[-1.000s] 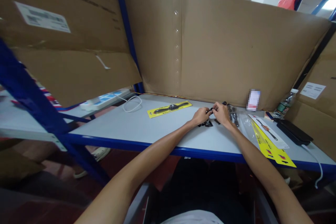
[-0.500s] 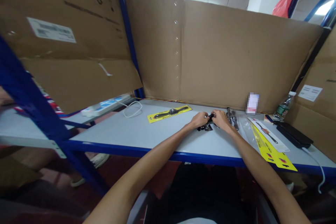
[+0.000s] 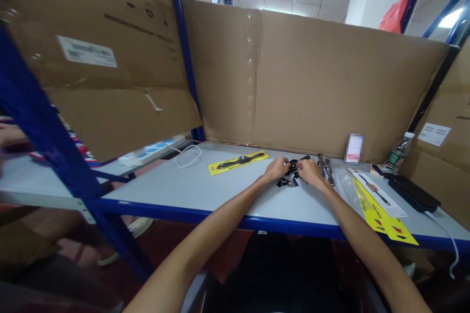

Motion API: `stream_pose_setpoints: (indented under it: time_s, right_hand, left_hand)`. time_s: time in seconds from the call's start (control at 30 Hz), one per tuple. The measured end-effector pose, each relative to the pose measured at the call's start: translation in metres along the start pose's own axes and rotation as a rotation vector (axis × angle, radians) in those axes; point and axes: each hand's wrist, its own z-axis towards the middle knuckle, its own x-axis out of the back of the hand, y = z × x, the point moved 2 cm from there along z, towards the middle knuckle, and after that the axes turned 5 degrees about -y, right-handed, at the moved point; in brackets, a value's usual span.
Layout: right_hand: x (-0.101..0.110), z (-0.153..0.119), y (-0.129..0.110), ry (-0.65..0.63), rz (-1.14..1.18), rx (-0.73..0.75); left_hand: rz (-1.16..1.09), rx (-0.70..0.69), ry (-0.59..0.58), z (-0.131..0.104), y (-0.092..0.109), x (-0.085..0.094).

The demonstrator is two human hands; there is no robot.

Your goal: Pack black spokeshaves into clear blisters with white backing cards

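Over the table, both my hands are on a black spokeshave (image 3: 293, 165). My left hand (image 3: 277, 169) has its fingers closed on the near-left side of it, and my right hand (image 3: 309, 172) grips the right side, where a dark handle end pokes out above the fingers. Small black and shiny metal pieces (image 3: 288, 182) lie on the tabletop just below the hands. To the left, another spokeshave (image 3: 242, 159) rests on a yellow card (image 3: 217, 168). More dark tools in clear plastic (image 3: 326, 170) lie right beside my right hand.
Yellow cards (image 3: 396, 234), a white printed card (image 3: 378, 194) and clear plastic packaging (image 3: 347, 186) cover the right side. Beyond are a black case (image 3: 413, 191) with a white cable, a bottle (image 3: 398, 155) and a propped phone (image 3: 354, 148). Cardboard (image 3: 312, 83) walls the back.
The spokeshave has turned a little between my hands, and its right handle end now shows above my right fingers. The whole view has shifted slightly.
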Motion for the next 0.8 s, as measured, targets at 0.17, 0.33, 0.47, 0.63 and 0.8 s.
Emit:
stream_pose_setpoints:
  time_s: [0.17,0.33,0.47,0.63,0.8]
  right_hand:
    - [0.002,-0.002,-0.001,0.021,0.005,0.016]
    - [0.004,-0.002,-0.001,0.032,0.017,0.028]
    - [0.004,-0.001,-0.001,0.036,0.024,0.027]
    - [0.006,0.000,-0.002,0.080,0.048,0.015]
    - [0.007,0.004,0.005,0.119,0.088,-0.069]
  left_hand:
    - [0.047,-0.039,0.038,-0.007,0.002,0.007]
    - [0.023,-0.048,0.042,-0.005,0.003,0.007]
    - [-0.018,-0.056,0.054,-0.002,0.000,0.008]
    - [-0.071,-0.049,0.081,0.004,-0.004,0.011]
    - [-0.108,0.019,0.102,0.010,-0.013,0.011]
